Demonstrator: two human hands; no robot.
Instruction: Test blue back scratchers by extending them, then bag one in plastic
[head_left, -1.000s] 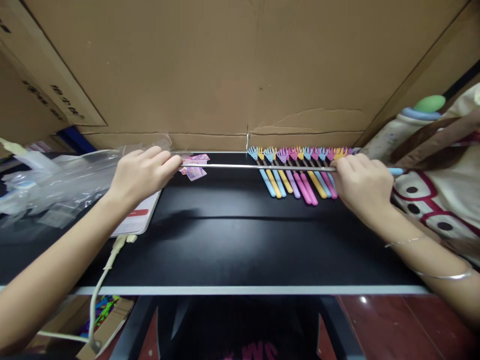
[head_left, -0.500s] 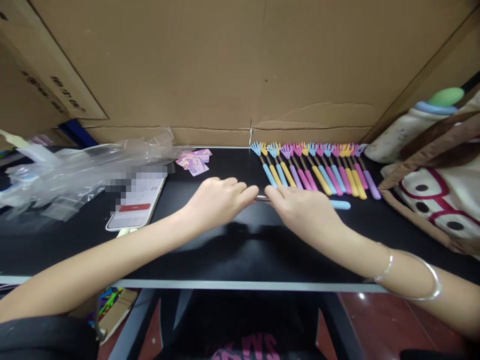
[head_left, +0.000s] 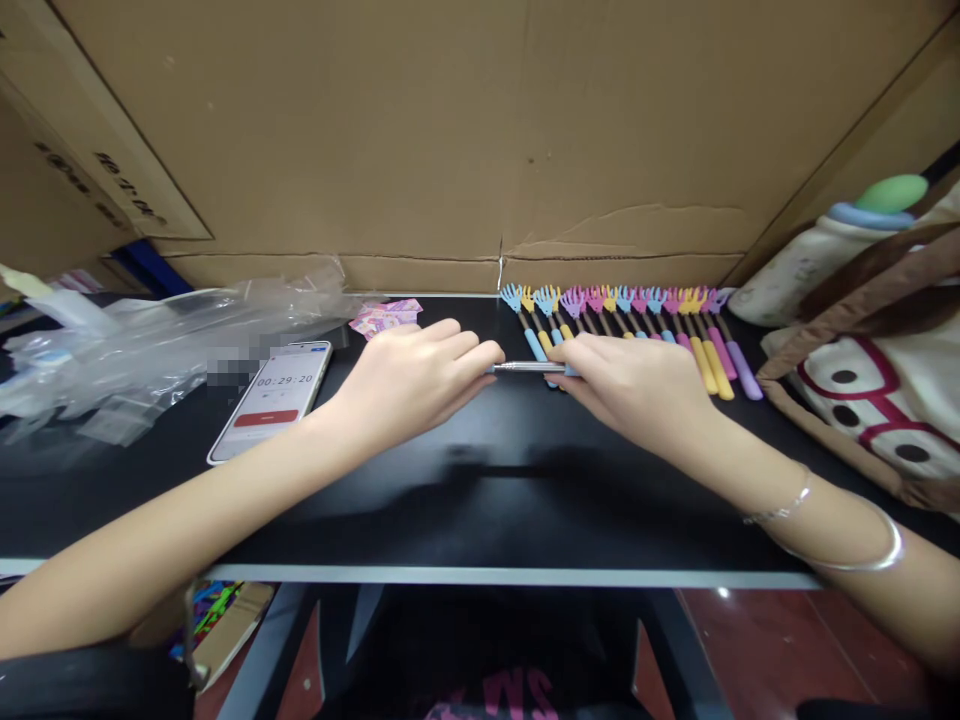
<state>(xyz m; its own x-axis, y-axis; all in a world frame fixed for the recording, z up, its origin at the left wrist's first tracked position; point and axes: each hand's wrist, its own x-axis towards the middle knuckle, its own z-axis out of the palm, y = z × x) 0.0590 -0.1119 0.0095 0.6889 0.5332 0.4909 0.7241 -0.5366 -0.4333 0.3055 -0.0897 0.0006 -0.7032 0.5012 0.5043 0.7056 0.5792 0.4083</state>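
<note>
My left hand (head_left: 415, 378) and my right hand (head_left: 634, 385) meet over the middle of the black table (head_left: 465, 480). Between them they hold one telescopic back scratcher (head_left: 529, 367), its metal rod pushed in to a short stub. The left fingers pinch the rod's left end. The right hand is closed over the handle end, which is hidden. Just behind the hands lies a row of several small back scratchers (head_left: 660, 325) with hand-shaped heads and blue, yellow, pink and purple handles.
A phone (head_left: 274, 395) showing a timer lies left of my left hand, beside crumpled clear plastic bags (head_left: 150, 340). Small pink cards (head_left: 386, 316) lie near the cardboard wall (head_left: 450, 140). A cream bag (head_left: 877, 380) fills the right edge.
The rod was stretched long between my far-apart hands a second ago. Both hands came together and collapsed it, and have now lifted slightly towards the row.
</note>
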